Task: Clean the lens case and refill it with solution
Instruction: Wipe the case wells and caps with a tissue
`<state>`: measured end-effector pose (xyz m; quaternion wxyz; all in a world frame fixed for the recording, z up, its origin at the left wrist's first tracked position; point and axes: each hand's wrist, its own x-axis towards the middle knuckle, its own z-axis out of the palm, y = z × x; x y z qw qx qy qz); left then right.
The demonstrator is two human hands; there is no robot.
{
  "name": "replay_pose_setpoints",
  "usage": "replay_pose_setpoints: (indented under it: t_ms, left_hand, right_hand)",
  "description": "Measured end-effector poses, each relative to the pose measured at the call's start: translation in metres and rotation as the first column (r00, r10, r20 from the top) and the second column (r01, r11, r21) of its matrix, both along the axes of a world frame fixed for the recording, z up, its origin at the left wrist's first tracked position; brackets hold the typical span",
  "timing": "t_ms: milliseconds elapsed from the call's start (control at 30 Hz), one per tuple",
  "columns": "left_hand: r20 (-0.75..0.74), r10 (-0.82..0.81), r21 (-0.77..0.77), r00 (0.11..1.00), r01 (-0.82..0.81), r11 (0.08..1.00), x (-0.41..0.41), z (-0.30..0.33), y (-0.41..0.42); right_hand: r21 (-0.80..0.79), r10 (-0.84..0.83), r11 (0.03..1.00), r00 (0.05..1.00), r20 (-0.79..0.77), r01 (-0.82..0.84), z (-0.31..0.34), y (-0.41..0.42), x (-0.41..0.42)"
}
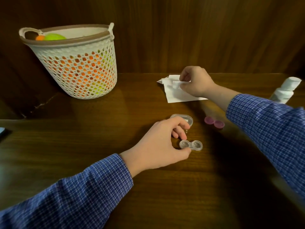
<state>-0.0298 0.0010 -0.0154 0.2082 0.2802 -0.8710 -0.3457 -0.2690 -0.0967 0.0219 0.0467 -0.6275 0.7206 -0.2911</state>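
Pinching the clear two-well plastic lens case [191,145] against the dark wooden tabletop [99,146], my left hand [162,142] steadies it near the table's middle. My right hand [196,81] pinches a corner of the white paper tissue [179,95] farther back. I judge wiping has barely started: the wells look open, the pink round caps [214,122] lie off to the right, and the white solution bottle [285,90] lies unused at the right edge. Open table lies toward me; the white mesh basket [79,63] stands well apart, left.
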Motion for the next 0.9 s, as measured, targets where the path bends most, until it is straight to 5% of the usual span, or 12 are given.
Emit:
replay_pose_setpoints:
  t_ms: [333, 567, 900]
  left_hand:
    - [-0.011, -0.006, -0.007, 1.0, 0.006, 1.0, 0.0, 0.002, 0.0]
    - [-0.031, 0.001, -0.008, 1.0, -0.001, 1.0, -0.001, 0.003, 0.002]
    - [-0.059, 0.035, 0.048, 0.998, -0.032, 0.998, -0.002, 0.007, 0.001]
  right_hand:
    - [-0.246, 0.213, 0.955, 0.963, 0.166, -0.168, 0.026, 0.132, 0.01]
    - [-0.097, 0.317, 0.942, 0.947, -0.062, -0.321, -0.008, 0.202, 0.027]
    - [0.01, 0.413, 0.911, 0.911, 0.004, -0.413, -0.013, 0.202, 0.034]
